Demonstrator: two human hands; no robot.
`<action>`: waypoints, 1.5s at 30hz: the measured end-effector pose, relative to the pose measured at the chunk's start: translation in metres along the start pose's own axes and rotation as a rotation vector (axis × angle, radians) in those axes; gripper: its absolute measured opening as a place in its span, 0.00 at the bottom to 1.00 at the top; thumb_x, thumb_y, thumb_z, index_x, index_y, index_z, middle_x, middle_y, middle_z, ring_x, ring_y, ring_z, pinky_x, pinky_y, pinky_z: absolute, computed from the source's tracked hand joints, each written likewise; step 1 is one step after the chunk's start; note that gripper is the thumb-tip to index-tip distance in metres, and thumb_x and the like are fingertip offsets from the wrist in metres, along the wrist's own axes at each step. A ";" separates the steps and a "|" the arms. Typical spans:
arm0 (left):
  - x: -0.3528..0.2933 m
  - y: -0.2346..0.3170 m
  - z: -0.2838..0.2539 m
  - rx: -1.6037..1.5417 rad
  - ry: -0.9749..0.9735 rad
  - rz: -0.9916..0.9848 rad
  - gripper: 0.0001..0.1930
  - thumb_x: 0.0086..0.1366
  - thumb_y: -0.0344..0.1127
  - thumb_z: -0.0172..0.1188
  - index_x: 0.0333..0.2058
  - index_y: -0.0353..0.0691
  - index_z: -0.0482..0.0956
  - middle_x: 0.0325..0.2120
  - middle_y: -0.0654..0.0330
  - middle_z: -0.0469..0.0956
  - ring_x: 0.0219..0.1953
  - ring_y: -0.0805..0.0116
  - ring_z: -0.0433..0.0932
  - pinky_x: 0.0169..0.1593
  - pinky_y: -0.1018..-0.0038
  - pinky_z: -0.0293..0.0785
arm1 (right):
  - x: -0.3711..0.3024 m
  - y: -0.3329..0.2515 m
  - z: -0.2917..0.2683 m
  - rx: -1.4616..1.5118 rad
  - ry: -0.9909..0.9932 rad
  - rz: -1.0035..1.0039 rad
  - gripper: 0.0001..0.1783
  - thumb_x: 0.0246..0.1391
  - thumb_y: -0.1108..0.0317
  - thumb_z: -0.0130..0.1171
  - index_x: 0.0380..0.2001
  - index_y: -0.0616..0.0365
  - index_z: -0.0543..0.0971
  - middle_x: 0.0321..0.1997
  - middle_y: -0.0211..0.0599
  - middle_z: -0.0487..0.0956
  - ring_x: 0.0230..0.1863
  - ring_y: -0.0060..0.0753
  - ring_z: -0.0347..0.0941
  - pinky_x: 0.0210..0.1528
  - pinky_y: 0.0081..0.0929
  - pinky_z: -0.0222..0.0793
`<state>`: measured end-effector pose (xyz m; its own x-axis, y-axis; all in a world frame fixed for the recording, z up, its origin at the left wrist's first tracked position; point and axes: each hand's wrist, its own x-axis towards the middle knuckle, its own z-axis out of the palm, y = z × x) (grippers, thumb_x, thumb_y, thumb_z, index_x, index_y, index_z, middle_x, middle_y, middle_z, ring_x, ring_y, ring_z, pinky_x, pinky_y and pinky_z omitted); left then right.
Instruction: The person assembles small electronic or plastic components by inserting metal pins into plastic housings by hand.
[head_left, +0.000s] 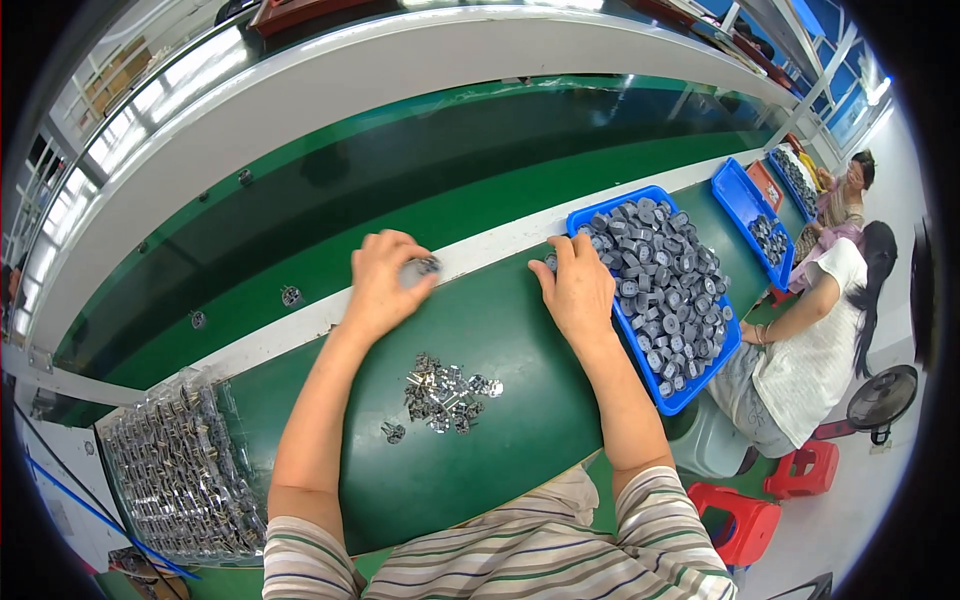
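Observation:
My left hand is raised over the green tabletop near the white ledge, its fingers closed around a grey round plastic part, slightly blurred. At the near left corner of a blue tray, my right hand pinches a small grey round housing between thumb and fingers; the hand partly hides it. Many similar grey housings fill the tray in a heap. Between my forearms lies a loose pile of small metal parts on the table.
Beyond the ledge runs a green conveyor belt with a few small assemblies on it. Clear plastic trays of metal parts cover the table's left end. To the right are another blue tray, seated co-workers and red stools.

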<state>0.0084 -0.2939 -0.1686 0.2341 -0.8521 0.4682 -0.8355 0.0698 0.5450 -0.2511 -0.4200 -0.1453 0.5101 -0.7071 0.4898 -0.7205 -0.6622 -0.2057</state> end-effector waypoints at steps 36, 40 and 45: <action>-0.013 0.043 0.017 -0.165 -0.261 0.246 0.15 0.54 0.36 0.77 0.37 0.44 0.81 0.43 0.64 0.76 0.43 0.60 0.79 0.50 0.62 0.76 | -0.013 -0.044 0.028 0.836 -0.298 0.250 0.06 0.54 0.76 0.66 0.35 0.67 0.83 0.31 0.45 0.86 0.30 0.35 0.84 0.36 0.32 0.81; -0.013 0.044 0.017 -0.228 -0.264 0.314 0.12 0.57 0.35 0.75 0.33 0.42 0.79 0.41 0.61 0.76 0.41 0.57 0.79 0.46 0.59 0.75 | -0.010 -0.044 0.023 0.791 -0.312 0.273 0.06 0.54 0.75 0.66 0.35 0.67 0.83 0.30 0.46 0.86 0.31 0.36 0.85 0.37 0.32 0.81; -0.013 0.045 0.019 -0.356 -0.276 0.206 0.13 0.56 0.33 0.75 0.33 0.41 0.78 0.40 0.60 0.76 0.41 0.55 0.79 0.45 0.59 0.76 | 0.000 -0.016 0.026 0.657 -0.197 0.292 0.06 0.53 0.75 0.65 0.33 0.67 0.83 0.29 0.47 0.86 0.31 0.41 0.86 0.38 0.36 0.82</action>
<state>-0.0414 -0.2897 -0.1629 -0.0987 -0.9042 0.4155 -0.6178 0.3830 0.6867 -0.2273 -0.4154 -0.1640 0.4601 -0.8675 0.1888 -0.4422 -0.4084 -0.7986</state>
